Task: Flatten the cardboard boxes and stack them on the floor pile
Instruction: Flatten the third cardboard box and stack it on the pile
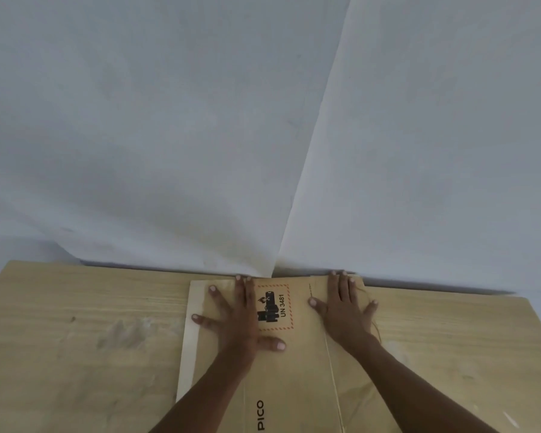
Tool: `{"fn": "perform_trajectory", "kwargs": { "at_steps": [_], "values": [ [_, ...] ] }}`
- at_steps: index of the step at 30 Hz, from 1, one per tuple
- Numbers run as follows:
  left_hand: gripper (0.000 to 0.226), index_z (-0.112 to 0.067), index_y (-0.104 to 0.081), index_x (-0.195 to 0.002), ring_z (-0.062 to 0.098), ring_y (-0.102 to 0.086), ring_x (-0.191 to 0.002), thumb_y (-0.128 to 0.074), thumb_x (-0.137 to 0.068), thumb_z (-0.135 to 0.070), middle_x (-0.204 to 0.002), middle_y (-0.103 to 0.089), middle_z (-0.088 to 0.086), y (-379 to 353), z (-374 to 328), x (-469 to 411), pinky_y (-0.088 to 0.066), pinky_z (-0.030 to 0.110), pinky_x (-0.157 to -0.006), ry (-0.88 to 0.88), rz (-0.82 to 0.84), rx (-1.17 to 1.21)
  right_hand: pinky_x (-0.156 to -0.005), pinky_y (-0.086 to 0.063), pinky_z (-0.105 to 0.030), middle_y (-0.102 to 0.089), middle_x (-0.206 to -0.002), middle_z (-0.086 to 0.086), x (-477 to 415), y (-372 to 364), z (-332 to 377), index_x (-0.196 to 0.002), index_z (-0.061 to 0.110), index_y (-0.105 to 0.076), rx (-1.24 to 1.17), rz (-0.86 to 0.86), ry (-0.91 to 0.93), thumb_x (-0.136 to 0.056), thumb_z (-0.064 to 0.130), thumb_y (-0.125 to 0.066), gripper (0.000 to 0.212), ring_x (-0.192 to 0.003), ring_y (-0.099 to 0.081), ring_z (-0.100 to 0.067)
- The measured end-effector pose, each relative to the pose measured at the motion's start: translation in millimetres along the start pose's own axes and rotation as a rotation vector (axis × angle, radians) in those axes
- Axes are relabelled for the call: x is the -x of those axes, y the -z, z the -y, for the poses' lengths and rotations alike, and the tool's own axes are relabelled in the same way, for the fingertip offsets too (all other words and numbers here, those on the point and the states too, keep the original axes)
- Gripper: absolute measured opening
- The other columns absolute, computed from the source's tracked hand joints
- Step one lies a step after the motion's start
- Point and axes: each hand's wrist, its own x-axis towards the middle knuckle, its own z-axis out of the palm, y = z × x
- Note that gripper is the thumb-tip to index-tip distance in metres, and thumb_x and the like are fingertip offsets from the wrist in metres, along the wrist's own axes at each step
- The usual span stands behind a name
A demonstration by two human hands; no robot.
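Observation:
A flattened brown cardboard box [297,364] lies on a light wooden surface, its far edge against the white backdrop. It carries a red-dashed battery label reading "UN 3481" and the word "PICO" near the bottom. My left hand [238,320] presses flat on the box's left part, fingers spread. My right hand [345,307] presses flat on the right part, fingers spread, fingertips at the far edge. Neither hand grips anything.
The wooden surface [82,345] extends left and right of the box. White sheets [200,135] hang behind it and overlap at a seam above the box. A thin string or thread trails by my right wrist [376,329].

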Motion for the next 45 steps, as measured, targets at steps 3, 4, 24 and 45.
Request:
{"fn": "perform_trajectory", "kwargs": {
  "at_steps": [3, 4, 24, 45],
  "values": [
    [0.163, -0.025, 0.035, -0.145, 0.053, 0.035, -0.135, -0.071, -0.037, -0.085, -0.156, 0.038, -0.003, -1, 0, 1, -0.001, 0.09, -0.089, -0.012, -0.02, -0.001, -0.115, 0.001, -0.066, 0.022, -0.162, -0.009, 19, 2, 7, -0.153, 0.019, 0.016, -0.025, 0.022, -0.032, -0.089, 0.072, -0.035, 0.098, -0.148, 0.018, -0.031],
    [0.162, -0.025, 0.035, -0.145, 0.054, 0.035, -0.134, -0.071, -0.038, -0.085, -0.156, 0.037, -0.003, -1, 0, 1, -0.001, 0.09, -0.088, -0.013, -0.028, 0.0, -0.114, 0.001, -0.068, 0.028, -0.159, -0.01, 34, -3, 10, -0.152, 0.023, 0.021, -0.006, 0.053, -0.012, -0.085, 0.078, -0.036, 0.104, -0.147, 0.022, -0.035],
    [0.117, -0.039, 0.025, -0.148, 0.049, 0.026, -0.141, -0.062, -0.076, -0.07, -0.158, 0.034, 0.0, -93, -18, 157, -0.011, 0.083, -0.099, -0.002, 0.05, -0.038, -0.109, -0.027, -0.068, -0.018, -0.161, -0.017, 182, -71, -14, -0.154, 0.027, -0.021, 0.1, 0.046, 0.156, -0.099, 0.053, -0.005, 0.063, -0.145, -0.025, -0.041],
    [0.091, -0.041, 0.035, -0.143, 0.032, 0.047, -0.133, 0.0, -0.073, -0.088, -0.149, 0.048, 0.005, -201, 28, 266, 0.027, 0.075, -0.094, -0.258, -0.071, -0.164, -0.104, -0.004, -0.075, -0.017, -0.16, -0.021, 340, -148, -94, -0.154, 0.026, -0.023, 0.113, 0.1, 0.205, -0.098, 0.062, -0.017, 0.068, -0.146, -0.017, -0.044]
  ]
}}
